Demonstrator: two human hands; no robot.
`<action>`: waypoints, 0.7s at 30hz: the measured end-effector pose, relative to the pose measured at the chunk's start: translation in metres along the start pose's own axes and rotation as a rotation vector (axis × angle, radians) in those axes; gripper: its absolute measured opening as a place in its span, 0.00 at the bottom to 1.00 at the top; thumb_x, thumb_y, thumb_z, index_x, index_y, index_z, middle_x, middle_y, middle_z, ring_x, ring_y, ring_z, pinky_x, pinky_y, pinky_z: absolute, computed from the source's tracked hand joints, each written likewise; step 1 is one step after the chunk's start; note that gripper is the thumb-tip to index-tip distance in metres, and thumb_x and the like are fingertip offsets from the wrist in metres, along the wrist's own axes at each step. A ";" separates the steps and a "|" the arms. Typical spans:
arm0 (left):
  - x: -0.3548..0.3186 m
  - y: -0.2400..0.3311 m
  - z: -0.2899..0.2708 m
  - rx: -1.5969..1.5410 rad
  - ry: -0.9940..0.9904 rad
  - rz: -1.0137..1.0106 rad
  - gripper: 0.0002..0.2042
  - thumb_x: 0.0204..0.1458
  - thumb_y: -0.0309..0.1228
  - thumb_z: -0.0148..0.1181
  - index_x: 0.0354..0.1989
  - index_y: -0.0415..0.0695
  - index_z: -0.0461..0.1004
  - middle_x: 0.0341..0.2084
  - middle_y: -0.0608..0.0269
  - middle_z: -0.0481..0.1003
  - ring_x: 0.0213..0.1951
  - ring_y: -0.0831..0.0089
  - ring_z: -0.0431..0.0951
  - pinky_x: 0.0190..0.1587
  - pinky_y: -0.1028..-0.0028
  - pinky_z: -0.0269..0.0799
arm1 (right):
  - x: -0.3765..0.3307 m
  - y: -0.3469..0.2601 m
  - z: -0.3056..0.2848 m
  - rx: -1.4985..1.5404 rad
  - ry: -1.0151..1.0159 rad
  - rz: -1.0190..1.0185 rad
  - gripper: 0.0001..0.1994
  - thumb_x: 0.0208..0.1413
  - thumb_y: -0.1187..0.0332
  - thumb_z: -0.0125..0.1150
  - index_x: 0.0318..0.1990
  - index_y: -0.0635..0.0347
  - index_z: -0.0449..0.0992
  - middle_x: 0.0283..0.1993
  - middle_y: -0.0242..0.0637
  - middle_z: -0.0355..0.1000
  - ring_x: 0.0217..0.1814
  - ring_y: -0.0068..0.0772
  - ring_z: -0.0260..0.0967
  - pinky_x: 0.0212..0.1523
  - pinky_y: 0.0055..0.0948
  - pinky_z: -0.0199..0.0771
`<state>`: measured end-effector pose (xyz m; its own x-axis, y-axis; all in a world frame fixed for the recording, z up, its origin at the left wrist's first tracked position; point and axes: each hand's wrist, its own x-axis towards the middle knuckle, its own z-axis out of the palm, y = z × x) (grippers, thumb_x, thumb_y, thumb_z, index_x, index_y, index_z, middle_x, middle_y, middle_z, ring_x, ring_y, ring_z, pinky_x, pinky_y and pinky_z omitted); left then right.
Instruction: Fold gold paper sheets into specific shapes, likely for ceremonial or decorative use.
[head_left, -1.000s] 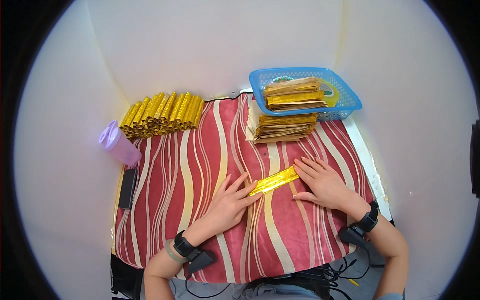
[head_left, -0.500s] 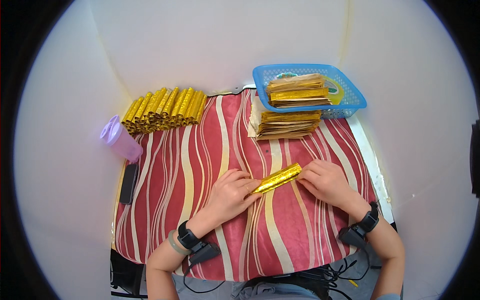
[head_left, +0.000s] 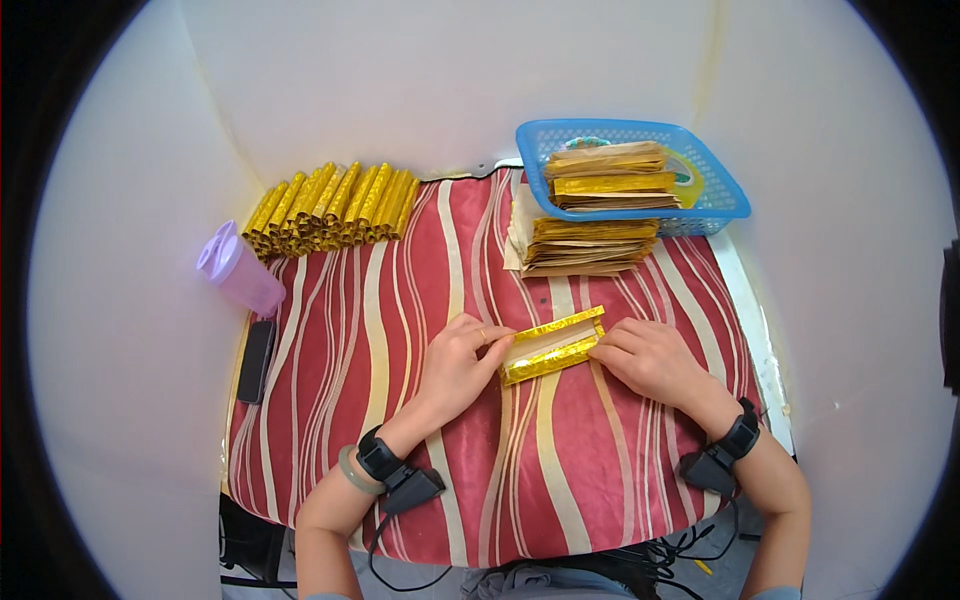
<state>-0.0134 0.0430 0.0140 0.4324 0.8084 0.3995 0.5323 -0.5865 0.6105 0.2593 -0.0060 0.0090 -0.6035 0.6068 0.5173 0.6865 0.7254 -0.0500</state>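
A sheet of gold foil paper lies mid-table, its long edges folded inward and a pale strip of its inner side showing between them. My left hand pinches its left end between thumb and fingers. At the right end, my right hand has its fingertips closed on the paper's near folded edge. Both wrists wear black straps with small dark devices attached. Farther off stands a pile of rolled gold paper tubes at the left, and a stack of flat gold paper sheets at the right.
A blue plastic basket holding more gold sheets stands at the back right. By the left edge are a purple lidded cup and a dark phone. A red striped cloth covers the table; pale walls surround it.
The gold paper has opened from a narrow closed strip into a wider one, exposing its pale inside. My left hand has shifted slightly up and left. The view has tilted a little.
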 end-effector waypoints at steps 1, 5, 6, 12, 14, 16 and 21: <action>0.001 -0.002 0.000 0.001 0.001 -0.004 0.08 0.51 0.29 0.61 0.37 0.42 0.82 0.28 0.57 0.77 0.32 0.63 0.76 0.36 0.66 0.72 | 0.001 0.000 0.000 -0.017 0.001 -0.009 0.08 0.45 0.71 0.58 0.35 0.59 0.77 0.32 0.32 0.70 0.37 0.32 0.70 0.34 0.28 0.72; 0.005 -0.002 0.001 0.110 0.117 0.175 0.07 0.49 0.23 0.63 0.37 0.40 0.80 0.26 0.60 0.75 0.32 0.69 0.73 0.31 0.72 0.70 | 0.003 0.001 0.003 -0.020 0.010 -0.017 0.08 0.45 0.71 0.59 0.35 0.59 0.77 0.32 0.32 0.70 0.36 0.31 0.70 0.33 0.28 0.72; 0.005 0.001 0.000 0.132 0.154 0.155 0.07 0.48 0.22 0.64 0.36 0.41 0.79 0.26 0.60 0.75 0.31 0.68 0.73 0.30 0.73 0.71 | 0.003 0.002 0.003 -0.017 0.008 -0.017 0.08 0.45 0.71 0.59 0.35 0.59 0.77 0.32 0.32 0.70 0.36 0.31 0.70 0.33 0.28 0.72; -0.015 0.012 -0.008 0.066 0.101 0.311 0.10 0.42 0.22 0.69 0.32 0.41 0.75 0.28 0.57 0.75 0.30 0.64 0.76 0.31 0.71 0.74 | 0.000 0.001 -0.001 0.027 0.014 0.019 0.08 0.44 0.72 0.63 0.34 0.59 0.77 0.32 0.32 0.70 0.36 0.32 0.69 0.33 0.29 0.72; -0.023 0.018 -0.009 0.105 0.063 0.350 0.11 0.41 0.24 0.71 0.32 0.41 0.75 0.29 0.58 0.76 0.32 0.63 0.78 0.31 0.70 0.75 | -0.002 0.000 -0.001 0.030 0.081 0.035 0.07 0.44 0.73 0.65 0.33 0.58 0.77 0.32 0.33 0.70 0.36 0.33 0.69 0.33 0.30 0.73; -0.026 0.021 -0.007 0.163 0.029 0.394 0.13 0.41 0.26 0.71 0.35 0.41 0.75 0.31 0.57 0.76 0.34 0.62 0.78 0.33 0.70 0.75 | -0.004 -0.002 -0.002 0.042 0.077 0.051 0.07 0.44 0.73 0.65 0.33 0.58 0.77 0.33 0.33 0.70 0.36 0.34 0.70 0.34 0.30 0.73; -0.027 0.014 0.000 0.115 0.028 0.276 0.15 0.42 0.25 0.70 0.39 0.40 0.74 0.36 0.57 0.76 0.37 0.61 0.78 0.36 0.69 0.76 | -0.007 -0.006 -0.005 0.114 0.028 0.104 0.10 0.42 0.76 0.67 0.34 0.58 0.78 0.35 0.34 0.74 0.39 0.36 0.74 0.37 0.32 0.76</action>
<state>-0.0177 0.0128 0.0110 0.5529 0.6177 0.5592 0.4771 -0.7849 0.3953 0.2619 -0.0162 0.0097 -0.5191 0.6722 0.5279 0.6930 0.6925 -0.2004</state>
